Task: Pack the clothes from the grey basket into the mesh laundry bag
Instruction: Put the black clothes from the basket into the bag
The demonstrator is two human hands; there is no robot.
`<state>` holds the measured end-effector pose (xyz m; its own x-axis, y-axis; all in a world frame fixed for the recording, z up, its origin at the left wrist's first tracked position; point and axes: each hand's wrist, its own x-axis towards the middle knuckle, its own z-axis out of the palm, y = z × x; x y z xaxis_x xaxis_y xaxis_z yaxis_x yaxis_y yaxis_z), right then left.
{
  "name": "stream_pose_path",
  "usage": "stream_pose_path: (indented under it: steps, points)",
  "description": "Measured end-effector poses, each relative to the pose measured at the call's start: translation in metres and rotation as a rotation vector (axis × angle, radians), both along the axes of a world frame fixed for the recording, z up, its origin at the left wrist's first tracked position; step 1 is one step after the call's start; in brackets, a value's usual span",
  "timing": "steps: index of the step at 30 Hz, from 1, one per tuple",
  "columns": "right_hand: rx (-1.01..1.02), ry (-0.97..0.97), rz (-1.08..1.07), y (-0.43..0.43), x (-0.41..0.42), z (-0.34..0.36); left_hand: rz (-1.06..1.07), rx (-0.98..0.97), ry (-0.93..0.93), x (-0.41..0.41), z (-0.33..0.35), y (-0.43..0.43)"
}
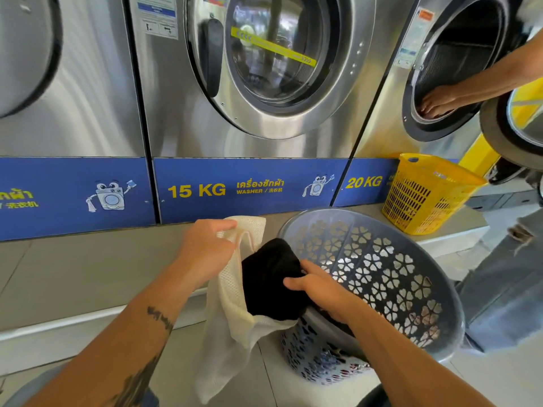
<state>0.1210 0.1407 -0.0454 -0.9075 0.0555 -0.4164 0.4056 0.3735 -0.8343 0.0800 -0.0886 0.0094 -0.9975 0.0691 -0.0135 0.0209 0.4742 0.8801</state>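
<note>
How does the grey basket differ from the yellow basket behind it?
The grey basket is round; the yellow basket is rectangular. The grey basket has flower-shaped holes; the yellow basket has narrow slots. The grey basket is on the floor; the yellow basket stands on the raised ledge by the 20 KG washer. Both are open-topped perforated plastic baskets.

Middle blue panel (293,174), under washer (164,98) straight ahead of me: yellow "15 KG", white Thai line, below it "WASHER / 洗衣机". Right blue panel (367,195): "20 KG", rest hidden behind yellow basket (426,195). Left blue panel (58,177): cut-off Thai letters, "/ 洗衣机". Door sticker (157,13) on washer: too blurred for me to read.
</note>
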Motion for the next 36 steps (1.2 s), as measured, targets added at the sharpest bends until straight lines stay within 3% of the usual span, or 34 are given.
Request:
stream_pose_path:
  steps: [3,6,10,12,17,21,23,26,28,30,33,36]
  points:
    - [0.106,0.098,-0.029,-0.005,0.001,0.0,0.004,-0.006,0.003,0.001,0.0,0.0]
    - [0.361,0.245,-0.052,-0.008,0.003,0.005,0.002,-0.013,-0.006,0.003,0.0,0.0]
    - [0.651,0.686,-0.069,-0.02,0.01,0.023,0.003,0.011,0.001,0.004,0.003,-0.003]
    - [0.7,0.813,0.011,-0.035,0.017,0.029,0.02,0.04,0.01,0.002,0.007,-0.006]
    - [0.943,0.481,0.632,-0.056,0.018,0.016,0.069,0.038,0.011,-0.001,0.01,-0.013]
    - [0.458,0.483,0.355,-0.027,0.011,0.024,0.049,-0.006,-0.004,0.0,0.005,-0.014]
    - [0.366,0.485,0.176,-0.013,0.006,0.017,0.043,-0.016,-0.002,0.0,0.004,-0.012]
    - [0.434,0.182,0.077,0.002,0.0,0.0,0.04,-0.025,0.006,0.0,0.004,-0.007]
    - [0.167,-0.051,0.019,0.01,0.0,-0.007,0.03,-0.031,0.013,0.001,0.002,-0.003]
    - [0.001,-0.148,0.006,0.013,0.002,-0.007,0.021,-0.03,0.014,0.001,0.001,-0.001]
    - [0.097,-0.108,-0.017,0.02,0.0,-0.017,0.025,-0.037,0.007,0.002,0.0,0.0]
    - [0.357,0.049,0.007,0.024,-0.002,-0.015,0.016,-0.05,0.002,0.004,0.0,-0.001]
